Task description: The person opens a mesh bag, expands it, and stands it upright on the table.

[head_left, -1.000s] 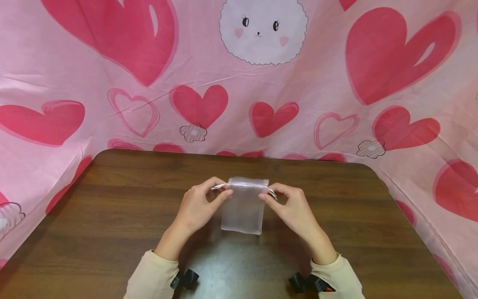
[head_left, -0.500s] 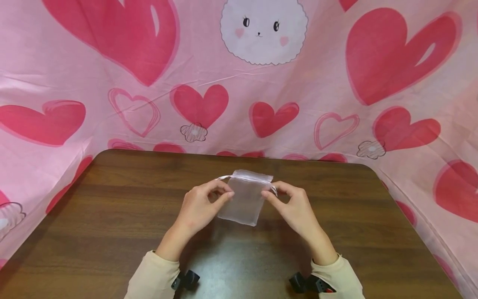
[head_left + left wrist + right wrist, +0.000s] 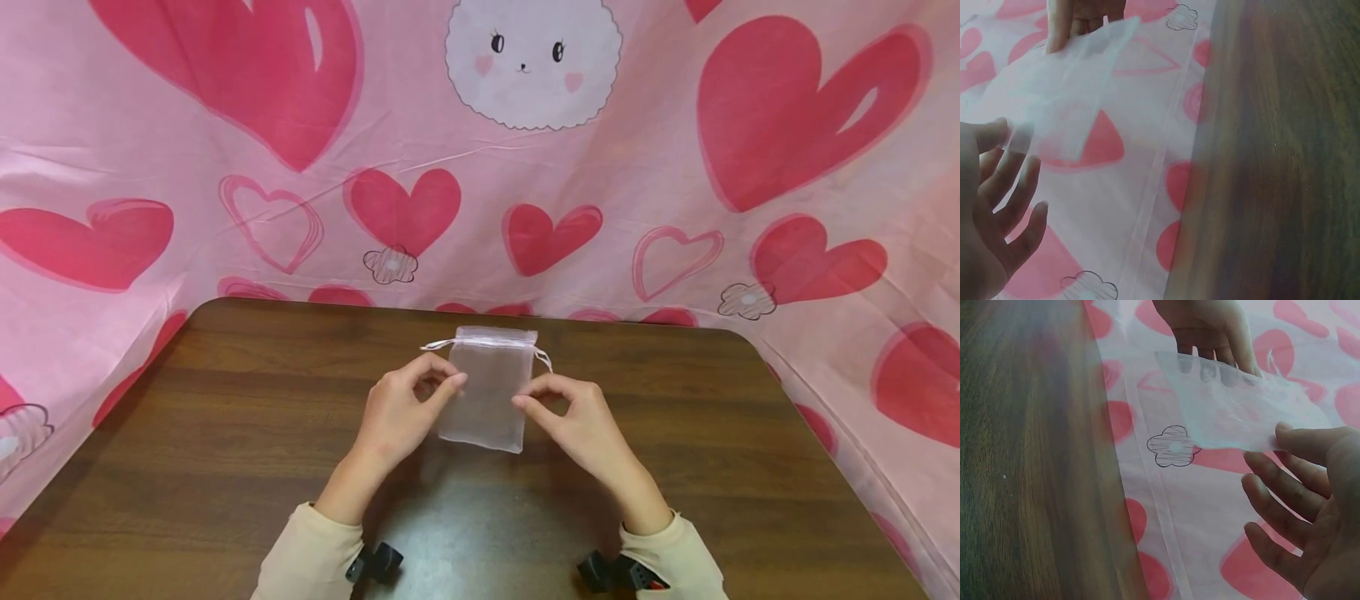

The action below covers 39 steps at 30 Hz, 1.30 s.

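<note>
A small sheer white drawstring pouch (image 3: 487,396) hangs between both hands in the head view, its gathered top pointing away from the person and a cord loop sticking out at each side. My left hand (image 3: 405,404) pinches the pouch's left edge between thumb and index finger. On the opposite edge, my right hand (image 3: 581,417) pinches it the same way, slightly lower. In the left wrist view the thumb of the left hand (image 3: 1000,200) presses on the see-through fabric, other fingers spread below. The right wrist view shows the right hand (image 3: 1310,494) at the near edge of the mesh.
A dark wood-grain table (image 3: 225,433) with rounded far corners lies beneath the hands. Pink cloth (image 3: 480,167) printed with hearts hangs behind it and along both sides. Black wrist cameras (image 3: 386,562) sit at the cuffs of the cream sleeves.
The pouch has shifted away from the person through the fingers. Both hands now pinch its sides lower, below the drawstring, where they earlier held it near the cords.
</note>
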### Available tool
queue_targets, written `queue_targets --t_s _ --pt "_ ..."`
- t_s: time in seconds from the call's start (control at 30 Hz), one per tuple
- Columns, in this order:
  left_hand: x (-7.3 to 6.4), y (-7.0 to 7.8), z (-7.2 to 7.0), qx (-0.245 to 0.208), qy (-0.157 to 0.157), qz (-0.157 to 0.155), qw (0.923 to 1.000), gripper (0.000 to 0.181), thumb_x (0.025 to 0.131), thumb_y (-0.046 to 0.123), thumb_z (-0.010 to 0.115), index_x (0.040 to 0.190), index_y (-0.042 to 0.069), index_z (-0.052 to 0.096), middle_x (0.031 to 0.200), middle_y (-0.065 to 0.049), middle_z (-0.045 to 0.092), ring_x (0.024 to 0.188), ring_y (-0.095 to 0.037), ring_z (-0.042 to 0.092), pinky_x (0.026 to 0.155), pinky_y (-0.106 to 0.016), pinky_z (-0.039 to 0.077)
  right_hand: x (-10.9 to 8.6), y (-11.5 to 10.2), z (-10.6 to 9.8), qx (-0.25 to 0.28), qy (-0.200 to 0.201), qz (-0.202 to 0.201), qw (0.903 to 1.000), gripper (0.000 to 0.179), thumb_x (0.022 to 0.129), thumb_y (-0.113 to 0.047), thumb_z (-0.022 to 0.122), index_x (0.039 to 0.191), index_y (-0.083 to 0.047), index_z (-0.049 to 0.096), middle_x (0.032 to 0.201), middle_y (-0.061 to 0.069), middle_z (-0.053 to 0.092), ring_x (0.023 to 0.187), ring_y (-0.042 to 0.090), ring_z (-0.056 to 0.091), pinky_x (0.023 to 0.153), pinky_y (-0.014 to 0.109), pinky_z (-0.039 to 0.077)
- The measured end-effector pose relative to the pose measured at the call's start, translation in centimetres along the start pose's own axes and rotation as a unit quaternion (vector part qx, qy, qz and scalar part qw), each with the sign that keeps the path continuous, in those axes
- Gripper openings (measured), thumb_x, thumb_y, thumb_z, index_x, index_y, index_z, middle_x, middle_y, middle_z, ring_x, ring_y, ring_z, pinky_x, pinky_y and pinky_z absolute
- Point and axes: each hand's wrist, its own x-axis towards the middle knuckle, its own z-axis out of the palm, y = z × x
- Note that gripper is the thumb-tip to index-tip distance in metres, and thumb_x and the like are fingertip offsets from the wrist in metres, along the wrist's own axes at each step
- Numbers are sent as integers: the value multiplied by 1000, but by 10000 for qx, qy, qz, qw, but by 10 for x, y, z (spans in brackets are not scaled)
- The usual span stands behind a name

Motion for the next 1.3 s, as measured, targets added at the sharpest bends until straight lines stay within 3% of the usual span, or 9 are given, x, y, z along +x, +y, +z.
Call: queue_targets --t_s 0.1,0.33,0.5,0.97,1.3 --pt "-1 -1 1 -42 -172 -42 9998 6 89 29 76 91 25 71 78 19 69 70 -4 61 70 -40 51 0 1 0 82 244 -43 9997 6 85 -14 79 90 -13 76 83 -10 72 76 10 63 71 29 50" --pt "-2 -1 3 19 -628 180 9979 10 87 32 78 94 29 72 80 20 67 69 -1 59 67 -29 49 1 1 -2 589 825 -101 9948 5 87 -13 77 89 -8 74 77 -4 72 75 16 67 70 21 48" --pt "-3 -1 4 186 -877 260 9956 10 86 34 78 92 31 72 78 21 64 69 -1 56 66 -27 46 2 -1 -3 765 1064 36 9914 6 89 -12 75 89 -6 74 75 -2 71 72 18 65 68 22 46" --pt "-1 0 5 303 -131 173 9993 5 86 29 78 86 28 73 71 22 64 65 -1 58 63 -28 47 1 -1 -2 642 574 69 9963 7 88 -14 76 95 -11 75 82 -5 72 77 15 66 70 25 48" --pt "0 1 3 216 192 -39 9996 9 84 28 81 87 24 73 77 13 68 72 -8 60 70 -39 51 2 -1 -1 513 193 93 9985 10 88 -15 77 97 -11 75 87 -6 73 80 12 65 73 27 50"
